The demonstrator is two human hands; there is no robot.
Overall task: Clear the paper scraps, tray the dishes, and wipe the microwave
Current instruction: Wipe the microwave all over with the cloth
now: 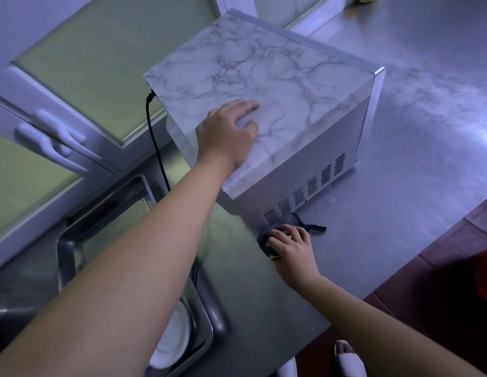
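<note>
Resting on one microwave (264,72), left grip (226,129) lies flat-fingered; right grip (291,246) clutches one cloth (290,219).

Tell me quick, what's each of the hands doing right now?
Left hand: open, resting flat on the microwave top.
Right hand: closed on the dark cloth on the counter.

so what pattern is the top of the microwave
Microwave top: white marble with grey veins, head view.

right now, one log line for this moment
left hand: flat on microwave top | right hand: grips cloth on counter by vented side
</note>
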